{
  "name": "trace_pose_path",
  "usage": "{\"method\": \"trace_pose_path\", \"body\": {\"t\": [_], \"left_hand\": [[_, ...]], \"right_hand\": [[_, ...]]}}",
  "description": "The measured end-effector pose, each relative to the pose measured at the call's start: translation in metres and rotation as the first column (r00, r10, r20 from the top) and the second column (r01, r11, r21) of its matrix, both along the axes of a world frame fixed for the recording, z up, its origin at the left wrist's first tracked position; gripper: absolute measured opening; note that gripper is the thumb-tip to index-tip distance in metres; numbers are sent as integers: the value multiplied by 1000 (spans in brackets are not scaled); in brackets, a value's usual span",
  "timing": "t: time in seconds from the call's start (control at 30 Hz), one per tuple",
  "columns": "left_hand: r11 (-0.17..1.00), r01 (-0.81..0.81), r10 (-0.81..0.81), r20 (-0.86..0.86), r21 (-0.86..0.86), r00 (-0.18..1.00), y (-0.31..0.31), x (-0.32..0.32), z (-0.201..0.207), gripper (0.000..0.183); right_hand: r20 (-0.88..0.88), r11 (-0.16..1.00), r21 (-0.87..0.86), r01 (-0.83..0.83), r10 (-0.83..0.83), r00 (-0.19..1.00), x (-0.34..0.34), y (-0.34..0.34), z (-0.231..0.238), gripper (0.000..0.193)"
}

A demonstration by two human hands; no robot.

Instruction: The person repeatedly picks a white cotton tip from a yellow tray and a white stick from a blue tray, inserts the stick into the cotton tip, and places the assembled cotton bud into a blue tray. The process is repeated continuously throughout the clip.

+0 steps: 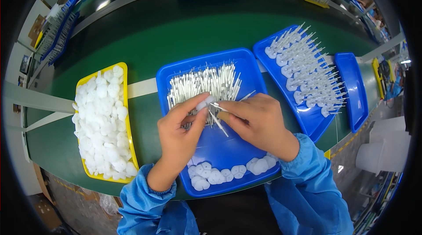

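Sleeved hands over blue tray [246, 66]: drop risk.
Left hand [178, 134] pinches white cap [205, 102]; right hand [259, 123] pinches thin stick [218, 124]; misalignment could drop either.

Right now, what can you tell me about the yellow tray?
The yellow tray is a shallow rectangular tray with a raised rim that looks like plastic. It lies flat on the green belt, to the left of the left hand, and no hand touches it. It is heaped almost full with small white plastic-looking caps.
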State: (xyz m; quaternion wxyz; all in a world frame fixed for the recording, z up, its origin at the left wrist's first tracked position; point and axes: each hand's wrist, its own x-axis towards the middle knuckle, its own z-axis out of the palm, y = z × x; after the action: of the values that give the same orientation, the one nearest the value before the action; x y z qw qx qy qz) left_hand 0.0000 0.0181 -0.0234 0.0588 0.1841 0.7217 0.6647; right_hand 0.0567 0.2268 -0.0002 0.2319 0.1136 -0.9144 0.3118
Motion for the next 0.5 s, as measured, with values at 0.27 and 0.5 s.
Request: {"method": "trace_pose_path", "body": {"t": [0.27, 0.5], "left_hand": [[975, -34, -62, -416, -221, 907, 0, -3, 7, 43], [967, -71, -65, -507, -244, 860, 1, -1, 5, 45]], "right_hand": [[218, 977, -203, 60, -14, 976, 1, -2, 1, 6], [9, 1000, -24, 20, -20, 1000, -1, -2, -5, 5]]}}
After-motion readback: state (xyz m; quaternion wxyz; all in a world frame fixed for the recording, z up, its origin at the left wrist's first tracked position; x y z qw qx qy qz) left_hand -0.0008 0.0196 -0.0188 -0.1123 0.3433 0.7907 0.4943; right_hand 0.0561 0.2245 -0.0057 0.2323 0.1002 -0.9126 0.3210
